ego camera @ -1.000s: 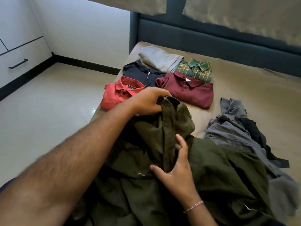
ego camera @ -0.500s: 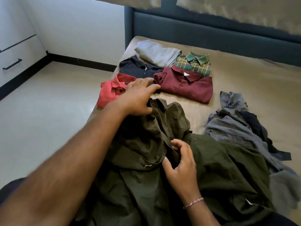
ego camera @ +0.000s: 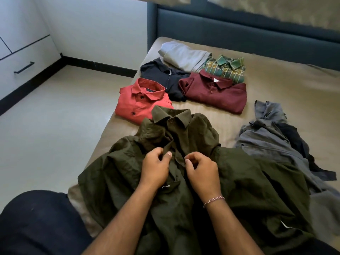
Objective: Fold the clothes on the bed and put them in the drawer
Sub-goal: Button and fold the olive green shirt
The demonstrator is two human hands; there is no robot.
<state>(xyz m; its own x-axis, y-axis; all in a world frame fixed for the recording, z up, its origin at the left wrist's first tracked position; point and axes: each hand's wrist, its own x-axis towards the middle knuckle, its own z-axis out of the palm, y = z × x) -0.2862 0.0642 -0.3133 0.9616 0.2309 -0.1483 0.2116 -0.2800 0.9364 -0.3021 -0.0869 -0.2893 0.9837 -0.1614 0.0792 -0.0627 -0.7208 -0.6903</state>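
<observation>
I see my left hand [ego camera: 156,170] and right hand [ego camera: 201,173] side by side, each grip pinching the button strip of the green shirt [ego camera: 184,173] spread on the bed [ego camera: 285,92]. Folded shirts [ego camera: 215,91] lie beyond its collar; a grey heap [ego camera: 272,142] sits to the right.

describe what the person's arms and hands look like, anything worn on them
Both forearms are bare, with no sleeves in view. The right hand has a thin twisted thread bracelet, red and white, around its wrist. The left hand has no ring, watch or band that shows. Fingernails are short and unpainted. A dark navy garment covers the person's leg at lower left.
</observation>
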